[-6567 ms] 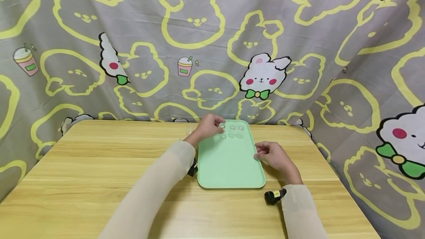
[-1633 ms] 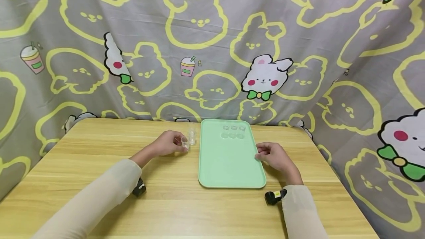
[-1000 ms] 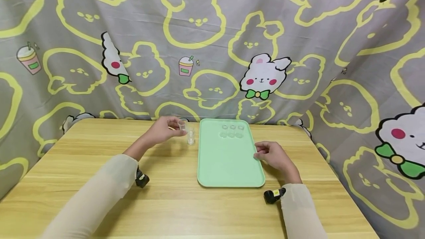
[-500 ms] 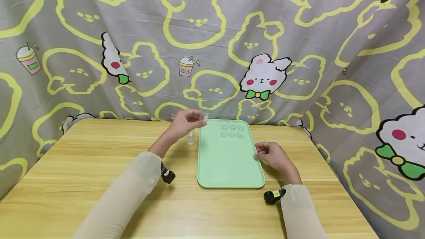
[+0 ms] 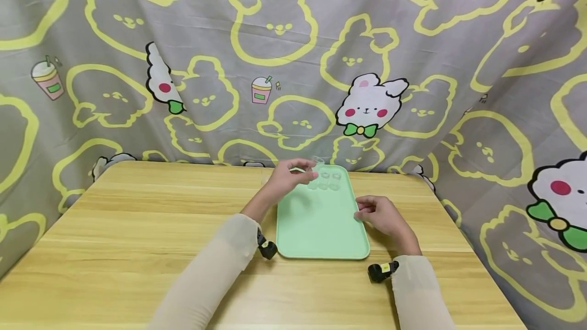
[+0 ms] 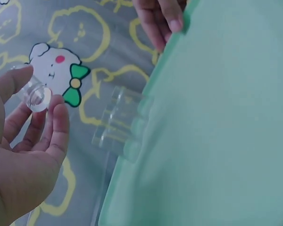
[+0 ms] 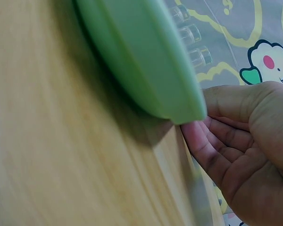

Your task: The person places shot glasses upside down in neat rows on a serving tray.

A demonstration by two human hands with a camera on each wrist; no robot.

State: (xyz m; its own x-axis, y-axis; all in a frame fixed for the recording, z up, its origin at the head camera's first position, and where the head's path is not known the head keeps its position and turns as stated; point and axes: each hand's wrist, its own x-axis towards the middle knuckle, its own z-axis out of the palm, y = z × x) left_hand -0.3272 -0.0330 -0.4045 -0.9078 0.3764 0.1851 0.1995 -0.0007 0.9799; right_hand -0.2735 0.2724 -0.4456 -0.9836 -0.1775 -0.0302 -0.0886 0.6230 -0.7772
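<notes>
A person sits or stands at a wood-grain worktop [image 5: 160, 218] with a pale green tray [image 5: 321, 230] lying on it. The left-hand grip [image 5: 290, 178] pinches a small clear cup [image 6: 37, 95] between thumb and fingers, in the air near the tray's far edge. Below it, a row of three clear cups [image 5: 324, 181] stands upright on the tray, close together towards the far right. The right-hand grip [image 5: 384, 215] holds the tray's right rim, thumb and fingers to either side of it. Faint outlines of another clear cup [image 5: 265, 176] show just left of the tray, partly hidden by the left arm. The likeliest trouble is a knock: lowered too close, the pinched cup could clip the nearest one and topple the row, since clear walls on pale green make the gaps hard to judge. The smooth wall could also slip from a fingertip pinch, or the base could land tilted on the raised rim. A tug from the right could jolt the tray and shift everything standing on it
</notes>
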